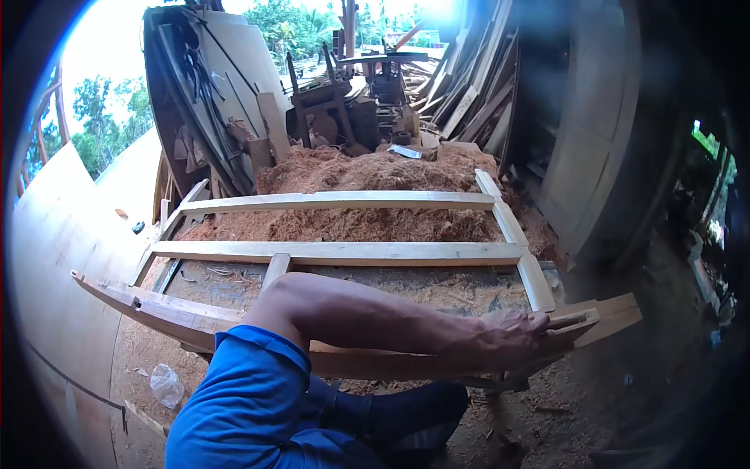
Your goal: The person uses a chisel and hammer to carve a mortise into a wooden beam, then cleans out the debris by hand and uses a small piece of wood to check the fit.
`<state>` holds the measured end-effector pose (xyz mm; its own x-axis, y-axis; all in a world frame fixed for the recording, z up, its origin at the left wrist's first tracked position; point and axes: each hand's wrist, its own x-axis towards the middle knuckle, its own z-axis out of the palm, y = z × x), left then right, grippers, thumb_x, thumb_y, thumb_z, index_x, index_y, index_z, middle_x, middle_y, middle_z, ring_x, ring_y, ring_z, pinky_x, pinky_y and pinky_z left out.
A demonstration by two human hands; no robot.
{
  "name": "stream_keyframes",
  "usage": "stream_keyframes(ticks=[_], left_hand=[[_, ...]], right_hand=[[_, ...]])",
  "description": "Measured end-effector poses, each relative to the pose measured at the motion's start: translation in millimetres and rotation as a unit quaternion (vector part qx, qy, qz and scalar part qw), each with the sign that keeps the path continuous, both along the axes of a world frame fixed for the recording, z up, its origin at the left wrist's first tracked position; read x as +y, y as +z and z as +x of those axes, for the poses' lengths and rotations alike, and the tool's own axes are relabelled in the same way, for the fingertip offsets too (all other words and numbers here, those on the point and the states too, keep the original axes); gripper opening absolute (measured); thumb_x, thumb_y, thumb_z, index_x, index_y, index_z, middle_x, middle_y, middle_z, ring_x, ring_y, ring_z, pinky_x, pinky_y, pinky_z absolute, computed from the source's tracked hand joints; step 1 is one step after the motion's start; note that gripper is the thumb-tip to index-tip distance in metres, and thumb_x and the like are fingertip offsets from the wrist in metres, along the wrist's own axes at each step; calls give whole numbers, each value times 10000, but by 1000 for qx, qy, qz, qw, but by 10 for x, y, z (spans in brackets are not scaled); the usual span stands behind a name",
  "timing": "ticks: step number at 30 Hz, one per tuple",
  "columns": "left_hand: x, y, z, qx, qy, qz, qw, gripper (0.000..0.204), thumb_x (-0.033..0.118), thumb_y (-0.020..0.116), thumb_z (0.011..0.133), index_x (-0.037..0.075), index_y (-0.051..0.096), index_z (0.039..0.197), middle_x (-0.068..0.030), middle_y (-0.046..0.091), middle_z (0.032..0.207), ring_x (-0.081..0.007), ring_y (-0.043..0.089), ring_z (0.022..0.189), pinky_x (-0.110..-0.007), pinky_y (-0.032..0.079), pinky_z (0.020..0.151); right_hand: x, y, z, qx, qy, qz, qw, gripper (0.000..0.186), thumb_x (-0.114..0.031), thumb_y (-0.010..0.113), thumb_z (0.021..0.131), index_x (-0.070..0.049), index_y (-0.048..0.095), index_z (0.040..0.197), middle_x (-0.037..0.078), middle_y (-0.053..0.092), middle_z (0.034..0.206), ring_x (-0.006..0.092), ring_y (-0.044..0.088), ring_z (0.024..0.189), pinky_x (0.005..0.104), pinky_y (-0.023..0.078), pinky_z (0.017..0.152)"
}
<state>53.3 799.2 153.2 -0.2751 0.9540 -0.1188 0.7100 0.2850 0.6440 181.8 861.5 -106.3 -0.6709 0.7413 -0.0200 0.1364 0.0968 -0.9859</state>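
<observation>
My left arm reaches across a pale wooden frame, with my left hand (pixel 512 332) at the right end of the long front board (pixel 168 313). Its fingers are closed on a short wooden piece (pixel 576 322) near the frame's right side piece (pixel 533 285). Two long crosspieces (pixel 398 252) join the left and right side pieces, and a short middle piece (pixel 275 268) runs from the nearer one toward me, passing behind my arm. The front board has a cut notch near its left end. My right hand is not in view.
Heaped wood shavings (pixel 391 168) lie behind and under the frame. Leaning sheets (pixel 195 94), stacked planks (pixel 469 94) and old wooden furniture stand at the back. A plywood panel (pixel 55 227) is at left, a crumpled plastic bag (pixel 166 387) lies lower left, and a large curved panel (pixel 578 141) stands right.
</observation>
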Motion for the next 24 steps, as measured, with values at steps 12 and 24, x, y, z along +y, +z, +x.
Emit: stream_keyframes(ticks=[12,24], left_hand=[[-495,-398,-70,179,-101,156,966,384,389,427,1071,46,490,1231,-157,526,872,-322,616,749,-494,495,651],[-62,-780,77,-6,-12,244,970,412,371,399,1071,-16,534,1029,-200,602,769,-368,640,723,-503,518,640]], right_hand=[[-298,1187,-727,166,101,-140,971,454,-174,463,1052,7,404,1464,192,624,1211,321,609,1112,433,499,991],[-807,1639,348,394,12,-170,903,543,-88,520,1026,7,321,1522,170,638,1149,284,640,1037,417,537,947]])
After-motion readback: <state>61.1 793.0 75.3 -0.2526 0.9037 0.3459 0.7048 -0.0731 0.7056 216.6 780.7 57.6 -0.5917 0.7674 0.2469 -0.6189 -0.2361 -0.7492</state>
